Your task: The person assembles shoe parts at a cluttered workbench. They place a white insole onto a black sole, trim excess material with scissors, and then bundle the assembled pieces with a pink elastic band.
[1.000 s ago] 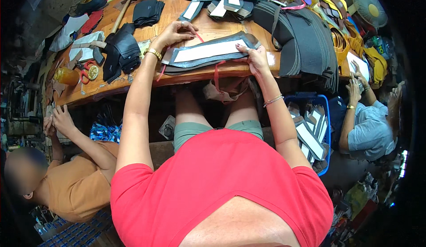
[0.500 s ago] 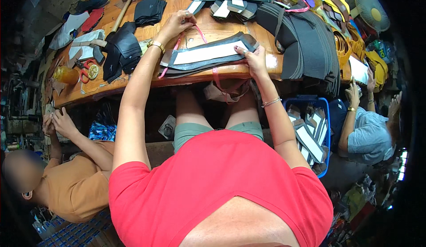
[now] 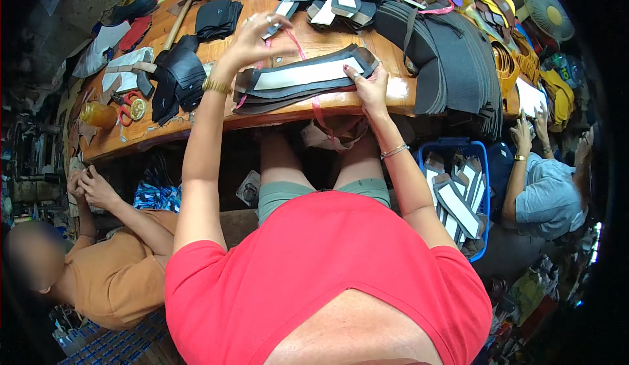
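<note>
A stack of long dark strips, the top one with a white panel (image 3: 301, 76), lies along the table's near edge. My right hand (image 3: 371, 90) grips its right end, thumb on the white panel and fingers at the far side. Above the stack's left end my left hand (image 3: 252, 42) is raised, its fingers curved and thumb apart. A thin pink ribbon (image 3: 296, 45) runs from beside the left fingertips down toward the stack. More pink ribbon shows at the stack's left end and hangs over the table edge below it. Whether the left fingers touch the ribbon is hard to make out.
On the wooden table (image 3: 141, 139) are a hammer (image 3: 174, 29), scissors (image 3: 126, 113), a yellow jar (image 3: 98, 114) and black pieces (image 3: 219, 19). Dark grey sheets (image 3: 452, 70) fan out at right. A blue basket (image 3: 485, 188) holds more strips. Co-workers sit on both sides.
My left hand has loosened from its pinch, thumb and fingers spreading, and shifted slightly left. The left ribbon strand sits lower and slacker. My right hand keeps its grip on the stack.
</note>
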Available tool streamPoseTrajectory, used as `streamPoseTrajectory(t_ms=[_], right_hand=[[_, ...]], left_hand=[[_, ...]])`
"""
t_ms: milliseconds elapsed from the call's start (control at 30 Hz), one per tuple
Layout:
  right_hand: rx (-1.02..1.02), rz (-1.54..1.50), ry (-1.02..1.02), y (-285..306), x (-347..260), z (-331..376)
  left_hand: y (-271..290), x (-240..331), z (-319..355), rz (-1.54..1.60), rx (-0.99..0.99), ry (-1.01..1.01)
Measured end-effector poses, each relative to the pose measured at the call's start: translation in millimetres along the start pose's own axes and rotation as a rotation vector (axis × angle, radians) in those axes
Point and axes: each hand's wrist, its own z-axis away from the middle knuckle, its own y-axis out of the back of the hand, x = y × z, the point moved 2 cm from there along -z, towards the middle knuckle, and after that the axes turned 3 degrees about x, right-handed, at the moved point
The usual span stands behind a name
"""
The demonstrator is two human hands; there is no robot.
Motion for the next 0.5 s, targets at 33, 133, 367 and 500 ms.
streamPoseTrajectory(t_ms=[33, 133, 367, 500], right_hand=[[0.001, 0.009, 0.003, 0.4, 0.0, -0.5], [0.029, 0.105, -0.243, -6.3, -35.1, 9.4], [-0.071, 0.981, 0.59, -4.2, -68.2, 3.7], [-0.771, 0.944, 0.481, 8.2, -49.7, -14.5]], left_hand=[[4.6, 17.4, 11.4, -0.004, -0.095, 0.049], [7.7, 50.8, 53.2, -0.11, -0.287, 0.153], [4.7, 49.1, 93.5, -0.146, -0.311, 0.249], [9.4, 38.9, 86.8, -0.101, -0.345, 0.223]])
